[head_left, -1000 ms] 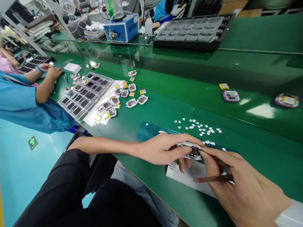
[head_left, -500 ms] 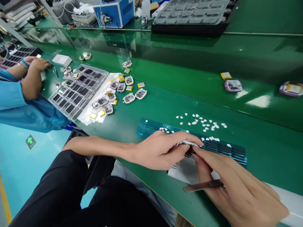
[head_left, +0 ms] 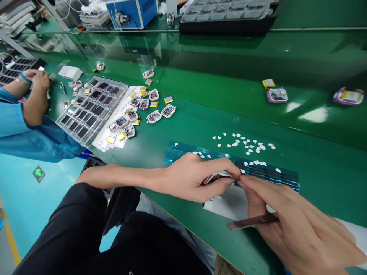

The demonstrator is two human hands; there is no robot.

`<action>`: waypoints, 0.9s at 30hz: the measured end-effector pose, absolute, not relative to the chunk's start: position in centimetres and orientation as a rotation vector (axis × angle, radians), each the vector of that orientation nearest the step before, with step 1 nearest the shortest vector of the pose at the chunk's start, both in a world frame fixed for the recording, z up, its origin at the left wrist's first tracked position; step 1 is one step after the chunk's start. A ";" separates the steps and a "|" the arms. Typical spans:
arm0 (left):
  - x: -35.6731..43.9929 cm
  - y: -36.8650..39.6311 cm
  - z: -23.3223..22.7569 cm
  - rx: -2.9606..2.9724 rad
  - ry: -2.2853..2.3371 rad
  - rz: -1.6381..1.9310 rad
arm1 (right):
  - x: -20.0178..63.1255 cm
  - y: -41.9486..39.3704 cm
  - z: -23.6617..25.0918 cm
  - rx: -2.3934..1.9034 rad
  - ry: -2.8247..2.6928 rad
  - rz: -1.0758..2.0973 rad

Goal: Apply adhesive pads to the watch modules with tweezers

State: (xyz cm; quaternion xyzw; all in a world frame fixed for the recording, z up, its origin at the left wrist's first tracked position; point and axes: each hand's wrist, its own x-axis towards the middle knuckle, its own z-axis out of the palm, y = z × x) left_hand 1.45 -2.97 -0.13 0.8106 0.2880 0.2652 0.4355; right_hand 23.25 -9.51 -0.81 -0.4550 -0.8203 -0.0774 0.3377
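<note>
My left hand pinches a small white-framed watch module just above the green table, tilted on edge. My right hand holds metal tweezers against its palm while its forefinger tip touches the module's right end. Under both hands lie a white paper sheet and a blue strip sheet. Small white peeled tabs are scattered behind the strip sheet.
A clear tray of dark screens and several loose watch modules with yellow batteries lie at left. A co-worker's arm in a blue sleeve works there. Purple modules sit on the far belt, a blue machine behind.
The view shifted down slightly. My left hand turned the module more on edge and my right forefinger moved up to its end; the co-worker's hands moved a little.
</note>
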 end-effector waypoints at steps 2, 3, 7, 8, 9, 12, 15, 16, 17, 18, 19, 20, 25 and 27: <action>1.5 -2.9 0.4 1.892 0.716 0.604 | 22.7 -9.2 -0.1 -1.137 -2.140 -0.293; 1.5 -2.9 0.5 1.847 0.715 0.587 | 22.6 -9.0 0.2 -1.129 -2.146 -0.318; 1.6 -2.9 0.7 1.783 0.715 0.584 | 22.6 -8.9 0.1 -1.122 -2.166 -0.334; 1.6 -2.9 0.6 1.779 0.721 0.581 | 22.7 -8.9 0.0 -1.110 -2.168 -0.342; 1.7 -2.9 0.6 1.777 0.727 0.574 | 22.7 -9.0 -0.1 -1.094 -2.173 -0.355; 1.7 -2.9 0.7 1.767 0.738 0.543 | 22.7 -9.0 -0.1 -1.089 -2.200 -0.400; 1.7 -3.0 0.8 1.736 0.748 0.531 | 22.4 -8.8 0.3 -1.130 -2.194 -0.429; 1.6 -3.0 0.8 1.719 0.754 0.534 | 22.3 -8.6 0.5 -1.162 -2.169 -0.451; 1.6 -3.0 0.8 1.698 0.757 0.545 | 22.1 -8.4 0.6 -1.198 -2.139 -0.478; 1.6 -2.9 0.8 1.675 0.759 0.559 | 22.1 -8.2 0.6 -1.235 -2.110 -0.503; 1.5 -2.9 0.8 1.652 0.760 0.570 | 22.0 -8.0 0.6 -1.265 -2.084 -0.516; 1.5 -2.9 0.8 1.632 0.760 0.578 | 22.0 -7.8 0.6 -1.273 -2.083 -0.510; 1.3 -2.7 0.8 1.575 0.766 0.567 | 22.9 -8.6 -0.2 -1.179 -2.229 -0.375; 1.4 -2.7 0.7 1.577 0.771 0.539 | 23.7 -9.8 -0.7 -1.247 -2.223 -0.291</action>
